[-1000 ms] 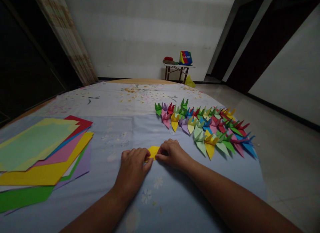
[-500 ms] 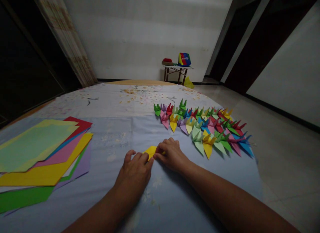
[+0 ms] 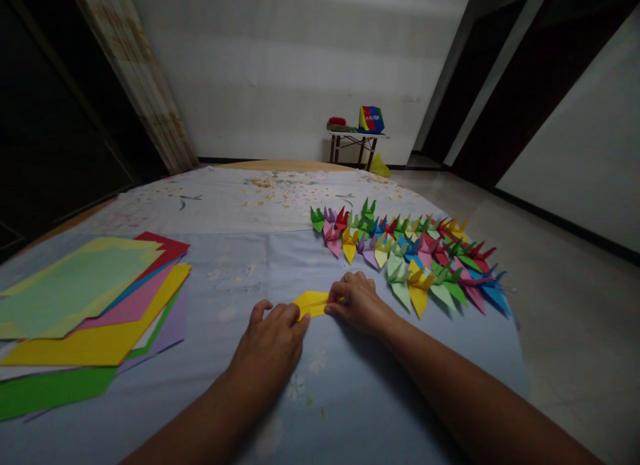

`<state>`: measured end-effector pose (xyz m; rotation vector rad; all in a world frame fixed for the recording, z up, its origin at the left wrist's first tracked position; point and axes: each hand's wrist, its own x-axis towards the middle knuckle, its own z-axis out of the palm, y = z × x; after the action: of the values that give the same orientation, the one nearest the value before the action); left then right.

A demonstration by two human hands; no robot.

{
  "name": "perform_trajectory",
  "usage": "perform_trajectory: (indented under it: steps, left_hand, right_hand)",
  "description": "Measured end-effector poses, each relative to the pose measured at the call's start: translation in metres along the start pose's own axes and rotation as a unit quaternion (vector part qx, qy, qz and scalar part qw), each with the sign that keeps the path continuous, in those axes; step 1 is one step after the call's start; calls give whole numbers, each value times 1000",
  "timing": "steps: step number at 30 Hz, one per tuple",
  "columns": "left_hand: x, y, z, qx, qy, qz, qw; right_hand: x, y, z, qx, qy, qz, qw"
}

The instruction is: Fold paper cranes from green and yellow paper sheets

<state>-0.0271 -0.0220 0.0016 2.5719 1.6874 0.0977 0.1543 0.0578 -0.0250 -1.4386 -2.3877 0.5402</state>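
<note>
A small folded piece of yellow paper [image 3: 314, 303] lies on the tablecloth between my hands, with a crease line along its middle. My left hand [image 3: 275, 332] holds its left end, thumb and fingers closed on the edge. At the other end, my right hand [image 3: 359, 302] pinches the paper between thumb and curled fingers. Part of each end is hidden under the fingers. Beyond my right hand stand rows of folded paper cranes [image 3: 419, 288] in many colours.
Loose coloured paper sheets [image 3: 95, 348] lie in a fanned stack on the left. A pale blue flowered tablecloth [image 3: 225, 278] covers the table. Against the far wall, a small stand [image 3: 356, 134] carries a colourful box [image 3: 371, 119]; a yellow bag [image 3: 380, 165] lies beside it.
My right hand has slid to the right along the yellow paper, so more of it shows between my hands. My left hand stays at the left end. The view has shifted slightly.
</note>
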Motion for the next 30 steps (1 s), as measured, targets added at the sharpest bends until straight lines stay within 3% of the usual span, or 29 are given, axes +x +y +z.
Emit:
perform_trajectory:
  steps: [8,20,25,30]
  left_hand:
    - [3,3,-4,2,-1,-2,1000]
    - [-4,0,-10,45,-13,-14,999]
    - [-5,5,-10,61,16,-8,998]
    - [-5,11,1,6,47,-3,999]
  right_hand:
    - [3,-6,-1,20,6,-29,999]
    - [4,-6,-7,19,-53,0,998]
    - [3,-2,-5,24,-16,-54,998]
    - [0,-2,-6,-12,-3,-112,994]
